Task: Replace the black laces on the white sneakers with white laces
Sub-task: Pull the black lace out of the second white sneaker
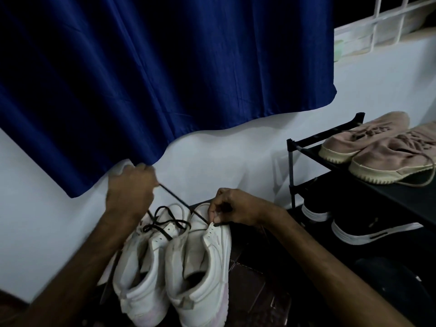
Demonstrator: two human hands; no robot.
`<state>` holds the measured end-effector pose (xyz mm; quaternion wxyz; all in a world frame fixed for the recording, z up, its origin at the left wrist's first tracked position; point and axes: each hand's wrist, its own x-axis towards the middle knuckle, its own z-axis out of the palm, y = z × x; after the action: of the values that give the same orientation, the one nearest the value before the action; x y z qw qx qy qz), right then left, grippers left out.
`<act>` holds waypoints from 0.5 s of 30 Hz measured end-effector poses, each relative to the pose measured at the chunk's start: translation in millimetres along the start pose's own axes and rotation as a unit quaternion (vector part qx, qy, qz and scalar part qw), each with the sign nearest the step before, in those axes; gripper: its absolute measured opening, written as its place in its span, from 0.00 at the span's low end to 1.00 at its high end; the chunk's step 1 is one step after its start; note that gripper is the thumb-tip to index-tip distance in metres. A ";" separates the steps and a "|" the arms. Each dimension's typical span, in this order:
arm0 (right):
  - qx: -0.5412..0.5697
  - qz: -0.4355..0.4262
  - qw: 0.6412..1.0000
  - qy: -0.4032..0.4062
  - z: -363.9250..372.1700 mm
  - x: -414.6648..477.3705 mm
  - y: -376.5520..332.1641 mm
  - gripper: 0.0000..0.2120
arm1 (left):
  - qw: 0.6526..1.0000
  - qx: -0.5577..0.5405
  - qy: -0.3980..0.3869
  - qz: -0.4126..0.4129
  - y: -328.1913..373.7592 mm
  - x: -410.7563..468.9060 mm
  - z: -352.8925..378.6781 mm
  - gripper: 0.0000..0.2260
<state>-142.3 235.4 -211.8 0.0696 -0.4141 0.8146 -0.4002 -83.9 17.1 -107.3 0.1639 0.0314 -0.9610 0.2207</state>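
Tightly curled, the fingers of the left hand [131,190] grip a black lace [179,201] and hold it taut, raised toward the curtain [165,67], forearm slanting up from the lower left. The right hand [232,207] reaches in from the right, its fingers pinching the eyelet flap of the right sneaker [203,267] just where that lace passes through. Two white sneakers stand touching on the dark tiled floor [250,274], heels nearest the camera. A second black lace lies loose across the left sneaker [141,267]. Beside them, a black rack [306,149] carries two tan shoes [368,147] above and two black shoes [358,227] below. The left hand is blurred, both sneakers' toes are hidden behind the hands, and the lower frame edge cuts off the heels.
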 end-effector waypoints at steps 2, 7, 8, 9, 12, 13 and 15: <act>0.003 0.001 1.000 0.003 0.7 -1.1 1.2 0.07 | 0.998 0.022 -0.055 -0.003 -4.2 -6.3 4.9 0.09; 0.037 0.004 0.999 0.004 -2.2 -1.5 1.3 0.07 | 0.967 -0.220 -0.072 0.108 23.7 -22.1 -0.9 0.09; 0.041 0.003 0.999 0.005 -3.0 -2.1 1.9 0.08 | 0.953 -0.251 -0.105 0.133 33.1 -23.5 -5.4 0.08; 0.046 0.006 0.999 0.005 -3.2 -2.9 2.7 0.08 | 0.944 -0.260 -0.138 0.149 42.8 -26.0 -8.1 0.07; 0.049 0.028 0.998 0.008 -2.2 -3.9 4.8 0.06 | 0.947 -0.241 -0.142 0.159 57.3 -30.0 -5.4 0.05; 0.045 0.029 0.999 0.008 -1.3 -3.7 4.3 0.06 | 0.950 -0.243 -0.133 0.144 56.9 -30.0 -3.8 0.03; 0.031 0.024 0.999 0.005 -1.3 -2.3 2.5 0.06 | 0.952 -0.248 -0.133 0.121 54.7 -28.4 1.0 0.01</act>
<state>-143.0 238.6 -213.2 0.0879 -0.3896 0.8121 -0.4254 -64.7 65.6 -140.2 0.0091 -0.0975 -0.9951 -0.0128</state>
